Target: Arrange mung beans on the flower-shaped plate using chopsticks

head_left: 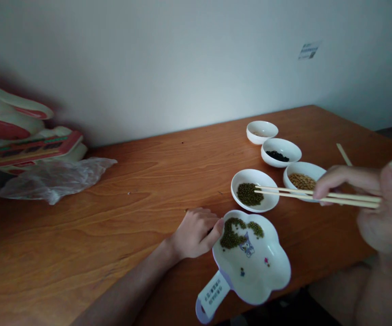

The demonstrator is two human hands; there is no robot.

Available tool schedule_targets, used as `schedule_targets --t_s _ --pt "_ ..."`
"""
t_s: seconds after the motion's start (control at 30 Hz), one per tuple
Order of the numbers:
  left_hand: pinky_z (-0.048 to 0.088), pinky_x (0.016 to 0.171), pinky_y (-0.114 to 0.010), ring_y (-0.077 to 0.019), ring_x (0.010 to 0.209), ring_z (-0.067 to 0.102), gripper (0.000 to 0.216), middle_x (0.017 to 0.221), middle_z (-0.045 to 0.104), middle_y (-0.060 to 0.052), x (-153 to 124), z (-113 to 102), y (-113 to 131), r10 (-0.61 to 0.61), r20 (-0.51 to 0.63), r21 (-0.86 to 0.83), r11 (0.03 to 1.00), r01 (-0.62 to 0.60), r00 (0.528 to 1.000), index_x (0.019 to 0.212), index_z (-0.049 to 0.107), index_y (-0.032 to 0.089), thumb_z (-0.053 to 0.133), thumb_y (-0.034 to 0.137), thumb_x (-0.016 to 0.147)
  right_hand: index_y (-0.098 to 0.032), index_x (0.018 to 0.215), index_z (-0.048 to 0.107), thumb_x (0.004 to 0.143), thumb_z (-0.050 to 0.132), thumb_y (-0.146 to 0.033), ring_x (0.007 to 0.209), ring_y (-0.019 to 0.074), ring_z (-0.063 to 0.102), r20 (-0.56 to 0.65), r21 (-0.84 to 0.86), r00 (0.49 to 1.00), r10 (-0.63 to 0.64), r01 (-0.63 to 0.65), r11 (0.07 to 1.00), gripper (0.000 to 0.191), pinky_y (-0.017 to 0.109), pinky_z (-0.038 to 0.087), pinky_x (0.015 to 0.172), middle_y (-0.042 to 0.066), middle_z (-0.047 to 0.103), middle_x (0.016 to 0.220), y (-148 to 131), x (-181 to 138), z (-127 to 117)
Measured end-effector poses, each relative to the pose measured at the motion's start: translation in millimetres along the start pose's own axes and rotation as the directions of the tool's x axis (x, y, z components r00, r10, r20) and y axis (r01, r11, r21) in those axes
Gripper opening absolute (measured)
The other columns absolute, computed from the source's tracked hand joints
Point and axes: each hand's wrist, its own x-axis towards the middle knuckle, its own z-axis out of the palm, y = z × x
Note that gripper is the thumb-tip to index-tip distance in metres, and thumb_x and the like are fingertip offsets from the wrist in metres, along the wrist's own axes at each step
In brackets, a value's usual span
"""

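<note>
My left hand [196, 232] rests curled on the wooden table, its thumb pressed against the left rim of a white flower-shaped dish [270, 276] that holds green beans [233, 233]. My right hand [379, 199], close to the camera at the right, grips a pair of wooden chopsticks [304, 194]. Their tips hover over a round white bowl [267, 206] of green beans [249, 194]. No bean is visible between the tips.
Three more white bowls stand behind: tan grains [303, 181], black beans [277, 156], and a nearly empty one [261, 131]. A crumpled clear plastic bag [55, 179] and a red-and-cream toy [19, 136] lie at the left. A wooden stick [343, 154] lies far right.
</note>
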Motion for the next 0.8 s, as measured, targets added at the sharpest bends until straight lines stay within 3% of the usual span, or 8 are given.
schedule_targets --t_s 0.07,0.17,0.23,0.33,0.53,0.8 --pt "0.037 0.071 -0.03 -0.0142 0.066 0.052 0.042 0.07 0.06 -0.001 0.3 -0.5 0.0 0.01 -0.005 0.009 1.0 -0.01 1.0 0.073 0.047 0.018 0.026 0.031 0.107 -0.023 0.067 0.071 0.105 0.017 -0.052 0.066 0.0197 0.059 0.067 0.023 0.998 -0.007 0.006 1.0 0.072 0.038 0.038 0.063 0.007 0.067 0.069 2.1 -2.8 0.7" --pt "0.038 0.07 -0.031 -0.0141 0.066 0.053 0.042 0.071 0.062 -0.001 0.7 -1.5 0.2 0.022 -0.011 0.029 0.999 -0.022 1.0 0.073 0.049 0.018 0.027 0.03 0.107 -0.024 0.067 0.07 0.103 0.016 -0.052 0.068 0.024 0.061 0.223 0.192 0.974 -0.042 -0.001 0.981 0.07 0.04 0.039 0.062 0.008 0.067 0.067 -1.7 -8.5 8.7" --pt "0.038 0.07 -0.031 -0.014 0.066 0.053 0.041 0.072 0.063 -0.001 0.9 -1.8 0.4 0.022 -0.013 0.038 0.999 -0.021 1.0 0.074 0.05 0.018 0.028 0.03 0.107 -0.025 0.07 0.068 0.101 0.021 -0.051 0.067 0.0252 0.061 0.364 0.272 0.929 -0.066 -0.038 0.962 0.062 0.041 0.04 0.062 0.007 0.066 0.068 -7.5 -11.6 17.6" --pt "0.038 0.071 -0.03 -0.0138 0.066 0.054 0.042 0.072 0.064 -0.001 0.8 -1.2 0.4 0.015 -0.019 0.044 0.999 -0.014 1.0 0.073 0.051 0.018 0.029 0.03 0.107 -0.026 0.076 0.066 0.102 0.025 -0.05 0.068 0.023 0.06 0.5 0.253 0.864 -0.059 -0.081 0.964 0.054 0.039 0.042 0.062 0.006 0.064 0.071 -15.3 -13.2 30.6" --pt "0.038 0.07 -0.031 -0.0133 0.065 0.055 0.043 0.071 0.063 -0.001 -0.3 0.8 -0.8 0.022 -0.037 0.053 0.998 -0.02 0.999 0.072 0.052 0.018 0.03 0.03 0.107 -0.024 0.075 0.063 0.104 0.022 -0.053 0.065 0.0177 0.058 0.553 0.182 0.831 -0.062 -0.048 0.982 0.058 0.034 0.04 0.064 0.002 0.063 0.068 -18.8 -10.9 42.0" --pt "0.038 0.069 -0.03 -0.0133 0.065 0.054 0.042 0.07 0.061 -0.001 -1.4 0.7 -1.8 0.01 -0.023 0.055 0.998 -0.008 1.0 0.072 0.048 0.018 0.03 0.033 0.107 -0.024 0.075 0.062 0.104 0.021 -0.052 0.064 0.0165 0.056 0.553 0.188 0.826 -0.105 -0.001 0.982 0.057 0.033 0.037 0.063 0.001 0.06 0.066 -13.4 -9.9 49.5"
